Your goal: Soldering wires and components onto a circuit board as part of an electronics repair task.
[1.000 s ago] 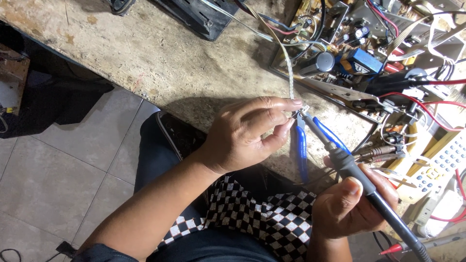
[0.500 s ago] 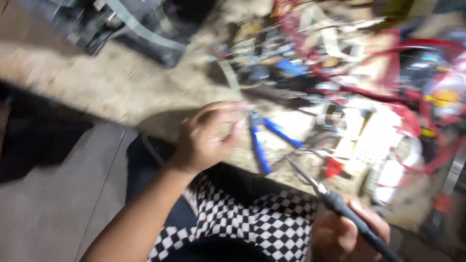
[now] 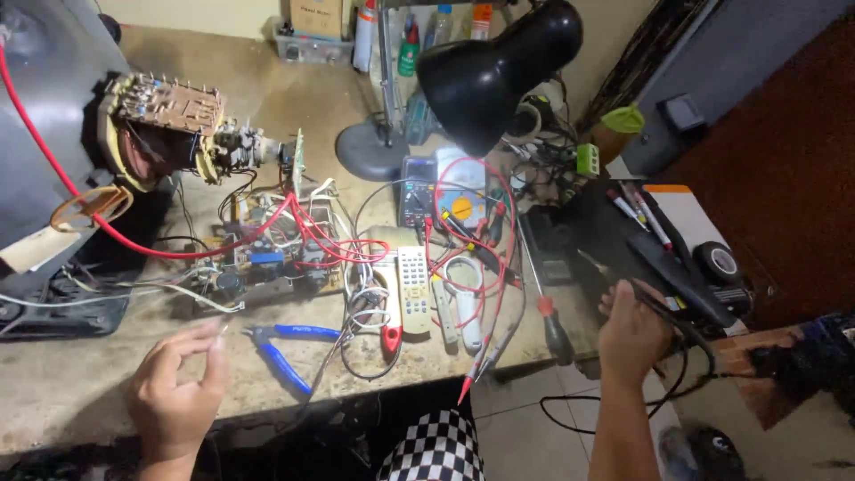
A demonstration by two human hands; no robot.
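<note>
My left hand (image 3: 174, 392) hovers over the front edge of the workbench, thumb and forefinger pinched close together. Whether a thin bit of wire sits between them I cannot tell. Blue-handled pliers (image 3: 280, 349) lie just right of it. My right hand (image 3: 632, 334) grips the black handle of a soldering iron (image 3: 655, 298) at the bench's right end. The iron's thin tip points up-left and its cord (image 3: 686, 379) loops down below the hand. An open circuit board (image 3: 267, 254) with red wires lies beyond the pliers.
A picture tube's neck with its coil (image 3: 160, 125) lies at the left. A black desk lamp (image 3: 485, 71) shines on a multimeter (image 3: 459, 207). A white remote (image 3: 412, 289), a screwdriver (image 3: 552, 328), red probes (image 3: 472, 379) and a tape roll (image 3: 717, 263) lie about.
The view swung up and back from a close look at the hands. My left hand left the board and pliers. My right hand carried the soldering iron far to the right.
</note>
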